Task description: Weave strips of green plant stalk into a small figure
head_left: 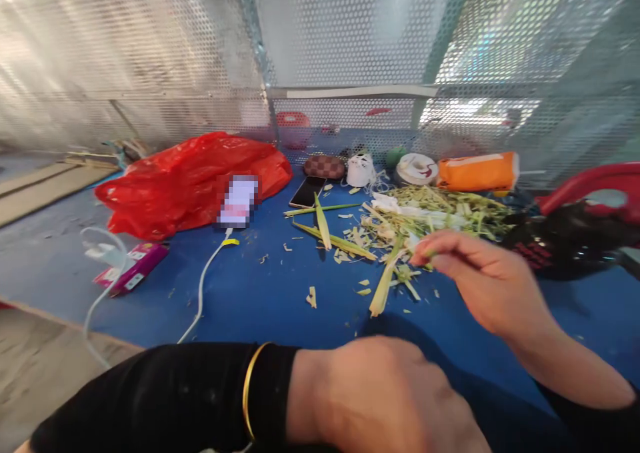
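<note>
My right hand [480, 280] is over the edge of a heap of green and pale plant trimmings [440, 213]. Thumb and fingertips pinch a small green plant scrap [431, 256]. Close in front of the camera is my left hand [395, 400], seen from the back with its fingers curled under; anything inside them is hidden. A gold bangle circles the black sleeve at that wrist. Between the hands and the heap lies a pale leaf stalk [383, 290]. Several long green leaf pieces [323, 223] rest left of the heap, amid small scraps on the blue tabletop [280, 313].
A red plastic bag [170, 180] lies at the left behind a lit phone [239, 200] on a white cable. A purple box [135, 266] is near the left edge. A dark phone, checkered case, tape roll [416, 169] and orange packet [477, 172] line the perforated metal screen. A black bag [565, 243] lies right.
</note>
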Demonstrator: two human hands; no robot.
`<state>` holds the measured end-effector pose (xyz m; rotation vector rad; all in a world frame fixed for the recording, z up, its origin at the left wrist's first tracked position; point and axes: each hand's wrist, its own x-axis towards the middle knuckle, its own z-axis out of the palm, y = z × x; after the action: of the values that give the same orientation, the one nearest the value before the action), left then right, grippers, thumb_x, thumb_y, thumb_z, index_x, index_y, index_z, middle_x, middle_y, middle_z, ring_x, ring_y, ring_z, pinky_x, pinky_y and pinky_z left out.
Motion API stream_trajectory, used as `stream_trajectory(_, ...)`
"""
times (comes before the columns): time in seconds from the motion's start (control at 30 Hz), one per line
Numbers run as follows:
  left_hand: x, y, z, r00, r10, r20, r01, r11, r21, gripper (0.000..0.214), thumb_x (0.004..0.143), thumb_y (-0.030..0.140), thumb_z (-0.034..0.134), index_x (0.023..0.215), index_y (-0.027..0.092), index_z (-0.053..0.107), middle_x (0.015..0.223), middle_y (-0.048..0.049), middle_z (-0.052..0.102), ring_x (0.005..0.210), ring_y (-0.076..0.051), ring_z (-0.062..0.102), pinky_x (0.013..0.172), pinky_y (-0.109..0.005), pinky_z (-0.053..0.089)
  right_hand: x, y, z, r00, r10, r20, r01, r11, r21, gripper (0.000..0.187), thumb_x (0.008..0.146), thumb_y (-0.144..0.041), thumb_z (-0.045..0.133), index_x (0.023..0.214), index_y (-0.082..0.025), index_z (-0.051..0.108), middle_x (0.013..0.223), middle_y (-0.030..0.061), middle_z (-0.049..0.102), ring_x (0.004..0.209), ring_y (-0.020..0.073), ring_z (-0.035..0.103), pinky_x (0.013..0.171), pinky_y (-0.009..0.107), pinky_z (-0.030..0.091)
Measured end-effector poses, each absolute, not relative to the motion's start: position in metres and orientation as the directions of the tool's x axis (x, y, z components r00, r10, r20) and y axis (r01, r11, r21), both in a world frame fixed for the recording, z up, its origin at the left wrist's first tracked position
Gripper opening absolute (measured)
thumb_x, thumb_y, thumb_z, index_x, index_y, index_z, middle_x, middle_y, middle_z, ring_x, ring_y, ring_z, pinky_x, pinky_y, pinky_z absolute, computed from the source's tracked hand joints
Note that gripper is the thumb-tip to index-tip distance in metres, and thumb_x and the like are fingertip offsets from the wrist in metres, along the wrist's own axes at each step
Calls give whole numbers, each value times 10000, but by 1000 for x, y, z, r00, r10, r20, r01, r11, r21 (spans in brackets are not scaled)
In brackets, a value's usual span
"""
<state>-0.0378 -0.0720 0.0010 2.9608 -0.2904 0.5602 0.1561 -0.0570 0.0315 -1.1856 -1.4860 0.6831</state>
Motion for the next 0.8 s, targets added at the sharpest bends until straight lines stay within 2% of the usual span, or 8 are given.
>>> stream_trajectory(0.07, -35, -37, 35, 919, 81, 385, 21, -987, 157, 244, 903, 218, 474, 731, 186, 644, 716, -48, 662, 611, -157, 590, 497, -308, 396, 187, -60, 29, 381, 808, 449, 381, 305, -873, 78, 860, -265, 600, 891, -224, 658, 920, 31, 661, 879, 192, 634, 840, 328, 484)
stream_trajectory(0.13, -28, -21, 35, 859, 407, 312, 300, -892, 338, 165, 893, 253, 526, 797, 187, 643, 745, -35, 672, 677, -160, 617, 556, -272, 404, 211, -61, 25, 487, 737, 468, 533, 173, -828, 113, 840, -283, 605, 904, -209, 661, 907, 57, 676, 855, 219, 635, 829, 366, 483)
stream_trajectory(0.23, -12, -6, 13, 713, 671, 203, 539, -710, 452, 138, 798, 289, 657, 902, 198, 645, 849, -19, 681, 740, -176, 628, 600, -261, 401, 229, -62, 19, 180, 946, 269, 771, 34, -636, 97, 786, -290, 615, 770, -204, 657, 797, 47, 682, 749, 229, 625, 737, 378, 476)
stream_trajectory(0.33, 7, 12, -1, 704, 697, 133, 597, -684, 420, 347, 734, 407, 709, 1002, 199, 638, 900, -32, 671, 774, -206, 624, 600, -270, 396, 226, -62, 17, -107, 989, 103, 825, 146, -545, 119, 819, -179, 519, 765, -213, 620, 803, 24, 661, 757, 195, 625, 703, 324, 467)
stream_trajectory(0.43, 21, 26, -2, 765, 638, 84, 562, -726, 396, 209, 791, 394, 647, 890, 213, 676, 871, -35, 674, 768, -203, 619, 600, -267, 382, 217, -62, 17, -132, 989, 61, 877, 145, -458, 142, 832, -120, 494, 771, -212, 584, 829, 20, 651, 755, 180, 629, 674, 291, 459)
stream_trajectory(0.53, 22, 32, 6, 701, 701, 131, 526, -633, 568, 126, 836, 271, 578, 801, 215, 686, 831, -27, 684, 772, -175, 608, 646, -259, 390, 214, -64, 15, -88, 996, 32, 939, 94, -330, 148, 833, -99, 492, 751, -199, 563, 804, 35, 640, 727, 196, 638, 646, 301, 461)
stream_trajectory(0.67, 5, 32, 26, 516, 850, -105, 255, -35, 966, 130, 795, 306, 624, 819, 182, 657, 613, 20, 581, 548, -104, 517, 519, -209, 363, 220, -71, 15, -132, 989, 63, 937, 146, -316, 177, 838, -85, 467, 757, -199, 577, 1019, 75, 669, 824, 211, 674, 691, 322, 501)
stream_trajectory(0.8, -21, 22, 31, 480, 772, -416, -52, 498, 865, 139, 708, 236, 685, 688, 157, 573, 580, 34, 532, 500, -74, 497, 463, -174, 350, 229, -82, 23, -130, 969, 212, 891, 208, -403, 187, 872, -180, 476, 753, -232, 610, 1253, 37, 610, 1056, 230, 638, 763, 324, 528)
